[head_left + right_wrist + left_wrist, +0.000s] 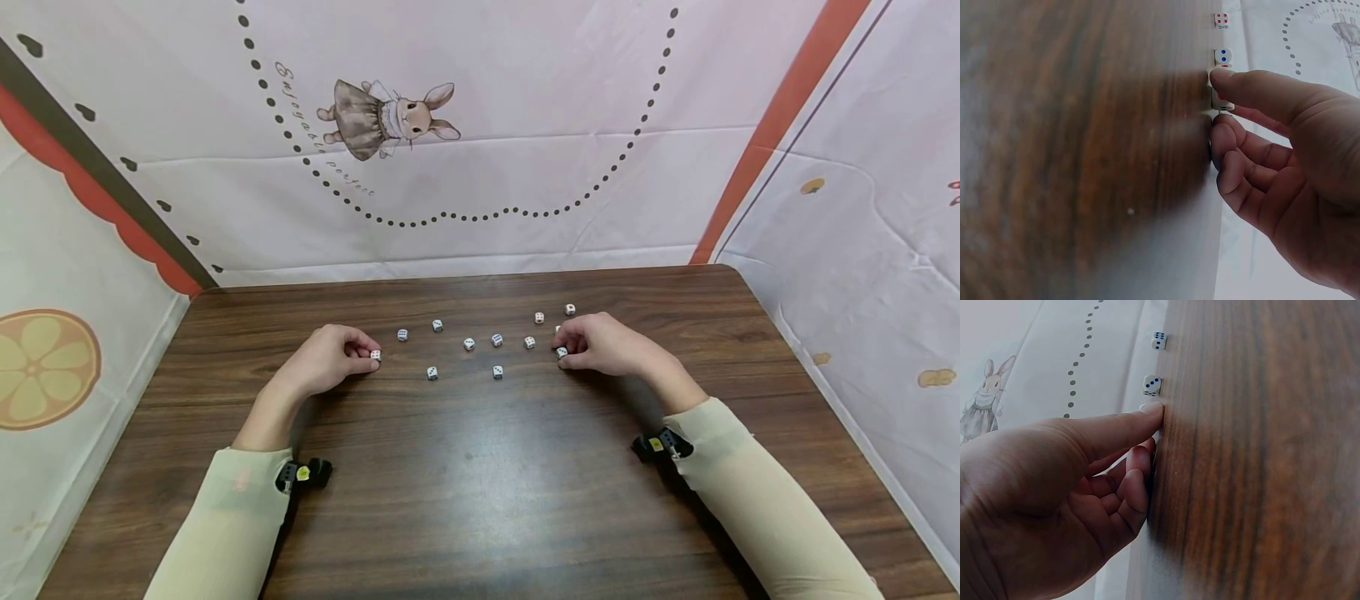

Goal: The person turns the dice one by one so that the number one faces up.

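At the left end of the scattered dice, my left hand [330, 357] pinches a white die [376, 355] between thumb and fingertips, low over the brown table. In the left wrist view the thumb of the left hand [1079, 481] hides most of that die. On the other side my right hand [606, 343] holds a white die [562, 352] at its thumb and fingertips. Behind the right fingers another die [558, 329] is mostly covered. The right wrist view shows the right hand [1279, 144] with a die [1221, 100] close under its thumb.
Several white dice lie between the hands, among them a die [432, 373] and a die [498, 372] nearest me. Farther back right are a die [570, 309] and a die [539, 317]. The wooden table [480, 500] ends at a printed white cloth [510, 167].
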A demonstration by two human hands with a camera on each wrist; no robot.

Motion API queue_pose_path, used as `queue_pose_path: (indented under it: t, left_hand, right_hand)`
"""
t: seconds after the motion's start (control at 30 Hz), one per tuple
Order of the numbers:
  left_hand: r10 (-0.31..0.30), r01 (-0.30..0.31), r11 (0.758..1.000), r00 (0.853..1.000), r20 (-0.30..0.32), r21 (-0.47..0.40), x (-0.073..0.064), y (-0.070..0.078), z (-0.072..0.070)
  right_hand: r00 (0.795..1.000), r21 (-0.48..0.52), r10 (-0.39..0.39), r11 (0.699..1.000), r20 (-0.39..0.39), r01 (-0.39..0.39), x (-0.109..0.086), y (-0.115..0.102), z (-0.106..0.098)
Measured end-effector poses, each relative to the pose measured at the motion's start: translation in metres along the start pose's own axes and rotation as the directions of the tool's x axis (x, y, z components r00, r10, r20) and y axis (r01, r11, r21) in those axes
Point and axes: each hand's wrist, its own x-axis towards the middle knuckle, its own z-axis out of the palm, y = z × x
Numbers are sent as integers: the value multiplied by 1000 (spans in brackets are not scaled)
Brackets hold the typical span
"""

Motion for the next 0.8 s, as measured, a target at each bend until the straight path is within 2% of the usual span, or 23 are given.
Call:
queue_pose_path:
  t: [0.3, 0.8]
  left_hand:
    - [-9, 9, 1000, 1000, 10, -4, -1, 1, 0]
    - [-11, 11, 1000, 1000, 2, -6, -2, 2, 0]
  right_hand:
    - [1000, -23, -8, 1000, 0, 8, -1, -2, 1]
    - [999, 22, -24, 999, -37, 25, -4, 0, 1]
